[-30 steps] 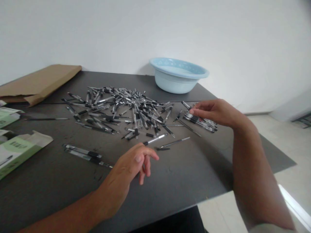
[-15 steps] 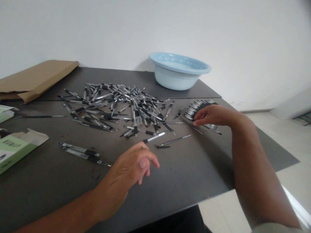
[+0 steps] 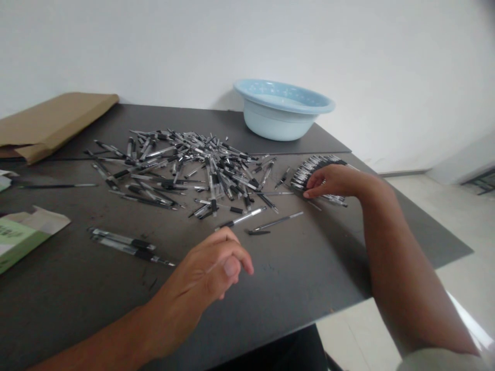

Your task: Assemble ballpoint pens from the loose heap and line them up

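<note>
At the right of centre in the frame, a fan-like row of slim, clear plastic pens with black grips (image 3: 311, 166) lies side by side on the dark grey table (image 3: 278, 278). The right hand (image 3: 334, 180) arches over the row's near side, its thumb and curled forefinger tip a little apart at the left edge. That bent shape probably suits pressing on several barrels at once and keeping them level; whether the fingers pinch any one pen cannot be told, since the palm hides them.

The left hand (image 3: 211, 270), low in the middle of the frame, is loosely curled, with nothing visible in its grasp. It seems to be held ready near the loose parts. Just beyond it lie a clear pen with a silvery barrel (image 3: 247, 215), a thin dark refill (image 3: 280, 221) and a small black cap (image 3: 259, 233). Two clear pens with black grips (image 3: 124, 246) lie together to its left.

The jumbled heap of clear and black pens (image 3: 212, 165) fills the centre, presumably within reach of both hands. The round light-blue plastic basin (image 3: 278, 126) stands behind it; the flat brown paper bag (image 3: 58, 121) and an open green-and-white cardboard box (image 3: 23, 237) sit at the left, perhaps to leave working room.
</note>
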The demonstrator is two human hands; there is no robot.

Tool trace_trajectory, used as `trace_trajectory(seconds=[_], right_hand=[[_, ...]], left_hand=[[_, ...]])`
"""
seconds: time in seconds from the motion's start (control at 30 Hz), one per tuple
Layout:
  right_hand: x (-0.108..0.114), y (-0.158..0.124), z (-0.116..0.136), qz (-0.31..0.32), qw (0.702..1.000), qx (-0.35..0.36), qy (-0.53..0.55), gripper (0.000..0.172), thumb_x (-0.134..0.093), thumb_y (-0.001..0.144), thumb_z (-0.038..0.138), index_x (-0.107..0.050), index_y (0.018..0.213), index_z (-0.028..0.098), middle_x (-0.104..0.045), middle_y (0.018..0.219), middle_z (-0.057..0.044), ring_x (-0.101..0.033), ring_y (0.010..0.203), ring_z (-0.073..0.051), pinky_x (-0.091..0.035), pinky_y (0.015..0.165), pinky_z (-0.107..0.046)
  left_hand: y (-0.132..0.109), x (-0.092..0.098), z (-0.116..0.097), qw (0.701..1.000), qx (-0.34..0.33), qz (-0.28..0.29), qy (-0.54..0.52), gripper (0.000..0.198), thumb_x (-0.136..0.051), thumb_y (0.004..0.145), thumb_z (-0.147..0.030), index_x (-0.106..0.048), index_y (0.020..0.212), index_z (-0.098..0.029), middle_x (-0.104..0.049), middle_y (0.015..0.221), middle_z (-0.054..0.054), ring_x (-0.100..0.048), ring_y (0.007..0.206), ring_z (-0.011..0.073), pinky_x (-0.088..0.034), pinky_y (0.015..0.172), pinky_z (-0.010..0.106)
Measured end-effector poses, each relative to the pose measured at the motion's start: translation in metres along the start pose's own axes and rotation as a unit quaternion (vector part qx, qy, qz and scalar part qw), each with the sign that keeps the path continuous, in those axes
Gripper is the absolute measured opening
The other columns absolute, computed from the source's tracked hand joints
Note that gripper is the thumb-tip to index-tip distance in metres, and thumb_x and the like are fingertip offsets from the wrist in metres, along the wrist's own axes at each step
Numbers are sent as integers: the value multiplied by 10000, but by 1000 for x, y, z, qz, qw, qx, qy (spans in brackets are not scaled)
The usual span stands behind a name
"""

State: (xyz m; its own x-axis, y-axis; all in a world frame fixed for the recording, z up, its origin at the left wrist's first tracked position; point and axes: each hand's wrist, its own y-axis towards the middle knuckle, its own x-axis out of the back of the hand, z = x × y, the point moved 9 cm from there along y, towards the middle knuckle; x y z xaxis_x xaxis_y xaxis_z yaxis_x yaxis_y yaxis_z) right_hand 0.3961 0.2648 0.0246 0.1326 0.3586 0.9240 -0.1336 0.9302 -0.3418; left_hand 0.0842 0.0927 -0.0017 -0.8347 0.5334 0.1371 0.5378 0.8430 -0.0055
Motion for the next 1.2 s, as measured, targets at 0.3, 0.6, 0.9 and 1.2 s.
trace_trajectory(seconds=[0.3,0.6,0.9,1.2], right_hand=[[-2,2,-2,2,1000,11,12,388,-819,730,592,-852,957,278,-842,891,-8,-745,836,-255,-526,702,-335],[-2,0,-18,10,999,8,40,395,-835,682,565,-859,971,297,-851,914,-2,-771,905,-289,-562,758,-360],[-3,1,-16,22,998,21,49,347,-828,686,538,-863,937,302,-849,895,10,-765,893,-277,-552,776,-357],[-1,2,-13,24,999,23,35,304,-815,709,544,-841,850,276,-826,822,-3,-737,817,-254,-527,724,-345]], left_hand=[[0,-2,0,1000,-2,11,-14,605,-468,1062,-705,-776,1002,-188,-586,992,62,-590,740,157,-536,568,251],[1,1,-3,1000,-9,8,13,497,-509,1081,-617,-770,1034,-197,-608,913,41,-571,723,147,-494,571,231],[3,-5,-4,1000,-6,12,-9,456,-580,1044,-636,-735,1007,-208,-552,793,-18,-486,630,112,-414,556,227],[2,-10,-6,999,41,18,17,369,-669,983,-575,-699,1016,-208,-495,714,-57,-449,616,118,-372,579,241]])
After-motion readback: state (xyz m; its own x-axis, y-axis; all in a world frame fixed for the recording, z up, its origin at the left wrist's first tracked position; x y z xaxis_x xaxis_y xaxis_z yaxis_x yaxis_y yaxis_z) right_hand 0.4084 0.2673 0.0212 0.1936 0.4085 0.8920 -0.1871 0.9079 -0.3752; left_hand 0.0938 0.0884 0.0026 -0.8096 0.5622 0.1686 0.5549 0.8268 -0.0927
